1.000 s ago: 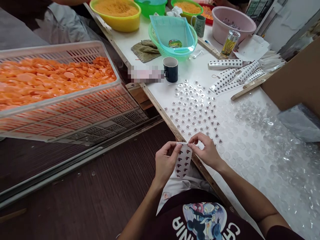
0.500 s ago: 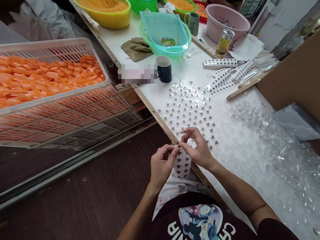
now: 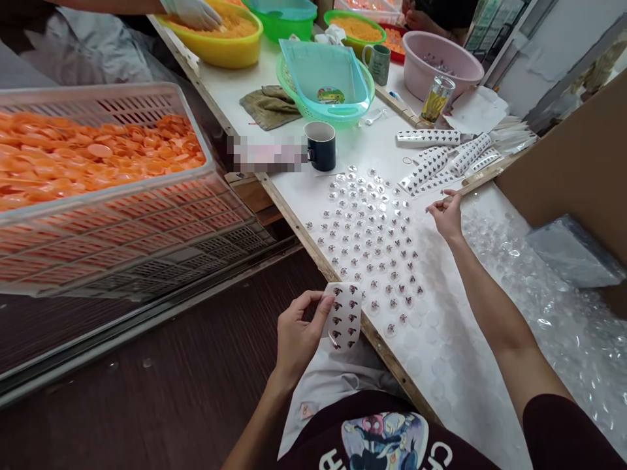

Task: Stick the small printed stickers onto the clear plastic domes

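Note:
A white strip of stickers (image 3: 349, 320) with small dark printed figures is pinched between the thumb and fingers of my left hand (image 3: 300, 323), just off the table's wooden edge. My right hand (image 3: 447, 215) is over the table near the sticker rolls, fingers bent together. Tiny dark specks at its fingertips look like stickers, though they are too small to see clearly. Between my hands, many clear round discs with printed figures (image 3: 372, 251) lie spread on the white table. Plain clear discs (image 3: 428, 339) lie to their right.
Loose clear discs (image 3: 553, 320) cover the right side. Rolled sticker sheets (image 3: 431, 166), a dark mug (image 3: 321, 147), a teal tray (image 3: 326, 75) and a pink basin (image 3: 441, 62) stand farther back. A crate (image 3: 117, 189) of orange pieces is at left. Another person's gloved hand (image 3: 198, 14) is in a yellow basin (image 3: 225, 52).
My right hand has left the sticker strip and moved forward and right over the table. My left hand has shifted slightly left with the strip. Another person's gloved hand has come into view.

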{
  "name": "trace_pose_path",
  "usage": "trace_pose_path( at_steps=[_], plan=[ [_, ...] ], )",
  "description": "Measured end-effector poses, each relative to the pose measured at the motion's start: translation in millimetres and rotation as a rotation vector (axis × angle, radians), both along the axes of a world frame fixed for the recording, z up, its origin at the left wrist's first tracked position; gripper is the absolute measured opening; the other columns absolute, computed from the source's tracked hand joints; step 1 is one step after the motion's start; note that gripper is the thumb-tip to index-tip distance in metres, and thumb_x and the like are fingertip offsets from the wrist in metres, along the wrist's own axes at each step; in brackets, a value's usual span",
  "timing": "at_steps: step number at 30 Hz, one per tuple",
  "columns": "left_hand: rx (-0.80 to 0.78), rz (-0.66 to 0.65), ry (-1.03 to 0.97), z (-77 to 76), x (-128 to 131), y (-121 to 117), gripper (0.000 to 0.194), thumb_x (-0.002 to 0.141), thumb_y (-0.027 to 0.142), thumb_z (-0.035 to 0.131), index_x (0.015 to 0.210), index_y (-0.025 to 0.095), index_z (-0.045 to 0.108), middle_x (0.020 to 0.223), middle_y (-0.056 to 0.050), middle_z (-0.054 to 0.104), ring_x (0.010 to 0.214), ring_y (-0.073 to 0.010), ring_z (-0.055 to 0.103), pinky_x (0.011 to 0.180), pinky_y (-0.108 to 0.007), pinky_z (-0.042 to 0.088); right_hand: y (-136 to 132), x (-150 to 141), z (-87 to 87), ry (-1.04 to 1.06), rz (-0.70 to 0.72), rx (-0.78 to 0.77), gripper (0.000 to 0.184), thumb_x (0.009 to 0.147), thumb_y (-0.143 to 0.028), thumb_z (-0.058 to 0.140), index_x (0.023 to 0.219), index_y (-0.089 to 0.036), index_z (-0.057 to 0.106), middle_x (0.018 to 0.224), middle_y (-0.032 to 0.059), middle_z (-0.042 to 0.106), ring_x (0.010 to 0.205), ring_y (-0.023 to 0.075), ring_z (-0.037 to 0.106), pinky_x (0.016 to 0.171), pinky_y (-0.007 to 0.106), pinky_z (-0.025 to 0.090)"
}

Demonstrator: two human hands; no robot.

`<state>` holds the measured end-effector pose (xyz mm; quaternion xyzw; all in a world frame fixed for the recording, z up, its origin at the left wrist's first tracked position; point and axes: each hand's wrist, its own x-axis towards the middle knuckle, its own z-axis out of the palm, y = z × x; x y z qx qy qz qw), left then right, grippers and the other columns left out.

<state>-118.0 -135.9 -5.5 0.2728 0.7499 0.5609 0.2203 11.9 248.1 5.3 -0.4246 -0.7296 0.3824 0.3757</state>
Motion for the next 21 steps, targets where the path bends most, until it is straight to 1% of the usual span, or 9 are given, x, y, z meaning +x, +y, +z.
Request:
trace_pose_path(
  at_steps=[1,3,9,12,16,19,21],
  plan=[
    [-0.001,0.001,0.001,0.4,0,0,0.024,0.089,0.041,0.066,0.081,0.020,0.074,0.076,-0.002,0.072,0.075,-0.0184,0.065,0.064,-0.026,0.048,7,-2,-4.8,-0.042,-0.001,-0.020,0.051,0.073,-0.017,0.061,0.117,-0.024,0.036,0.076,-0.0070,0.060,0.074,0.0155,0.061,0.080,0.035,0.052],
    [0.002,0.003,0.001,1.1,-2,1,0.024,0.089,0.041,0.066,0.081,0.020,0.073,0.076,-0.002,0.072,0.075,-0.0182,0.065,0.064,-0.026,0.048,13,-6,-10.8,-0.103,0.008,-0.052,0.052,0.071,-0.018,0.061,0.117,-0.023,0.036,0.076,-0.0062,0.061,0.075,0.0162,0.062,0.079,0.034,0.051],
    [-0.006,0.020,0.022,2.1,-6,1,0.023,0.089,0.040,0.066,0.081,0.020,0.074,0.075,-0.002,0.072,0.075,-0.0179,0.065,0.065,-0.025,0.049,13,-16,-18.7,-0.234,0.044,-0.064,0.055,0.071,-0.017,0.059,0.122,-0.021,0.038,0.078,-0.0039,0.059,0.080,0.0185,0.061,0.080,0.033,0.050],
    [0.001,0.017,0.011,2.5,-5,2,0.023,0.088,0.040,0.066,0.081,0.020,0.074,0.075,-0.002,0.072,0.074,-0.0179,0.065,0.064,-0.025,0.049,12,-20,-21.4,-0.358,0.072,-0.007,0.053,0.073,-0.014,0.057,0.124,-0.019,0.040,0.078,-0.0030,0.058,0.079,0.0192,0.060,0.082,0.034,0.048],
    [0.007,0.014,-0.010,1.0,-3,4,0.025,0.089,0.042,0.066,0.081,0.019,0.074,0.075,-0.002,0.072,0.073,-0.0180,0.065,0.062,-0.025,0.049,8,-25,-20.1,-0.563,0.070,0.125,0.053,0.078,-0.009,0.053,0.128,-0.019,0.041,0.078,-0.0022,0.059,0.079,0.0204,0.059,0.096,0.043,0.041],
    [0.003,0.011,-0.019,-0.9,-3,4,0.026,0.089,0.042,0.067,0.081,0.019,0.074,0.075,-0.003,0.072,0.075,-0.0184,0.065,0.061,-0.025,0.049,7,-27,-16.0,-0.645,0.048,0.208,0.052,0.078,-0.012,0.059,0.127,-0.020,0.045,0.090,0.0025,0.061,0.088,0.0235,0.060,0.104,0.050,0.035],
    [0.007,0.006,-0.032,-1.6,-4,3,0.025,0.089,0.042,0.067,0.081,0.019,0.074,0.075,-0.003,0.072,0.075,-0.0184,0.065,0.061,-0.025,0.048,11,-24,-12.0,-0.633,0.027,0.229,0.046,0.077,-0.018,0.064,0.121,-0.022,0.050,0.101,0.0059,0.060,0.095,0.0256,0.059,0.103,0.050,0.036]
  ],
)
